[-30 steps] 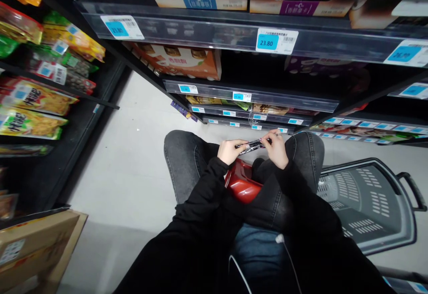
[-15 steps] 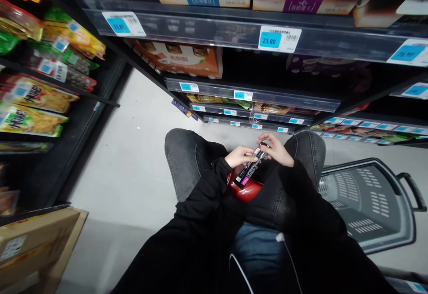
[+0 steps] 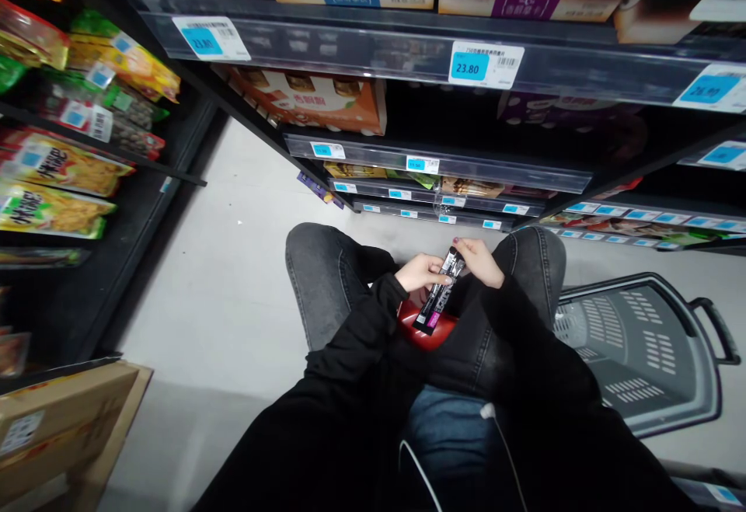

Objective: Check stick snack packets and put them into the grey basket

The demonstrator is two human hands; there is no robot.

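Observation:
A slim black stick packet (image 3: pixel 438 294) with white print and a pink patch slants between my two hands, above my lap. My left hand (image 3: pixel 420 271) grips its middle from the left, thumb lying across the front. My right hand (image 3: pixel 479 260) pinches the packet's upper end with closed fingers. Whether that end is torn cannot be made out. Below the packet, a glossy red surface (image 3: pixel 424 333) shows between my legs; its full shape is hidden.
Shelves with price tags (image 3: pixel 486 65) and boxed goods, including an orange carton (image 3: pixel 315 100), rise in front of me. A grey shopping basket (image 3: pixel 658 357) lies on the right. Snack bags (image 3: pixel 52 205) fill a left shelf, with a cardboard box (image 3: pixel 64 426) nearer me.
My right hand's fingers have closed in at the packet's top end and shifted slightly. The packet has tilted a little, its lower end moving right and down. My left hand keeps its hold.

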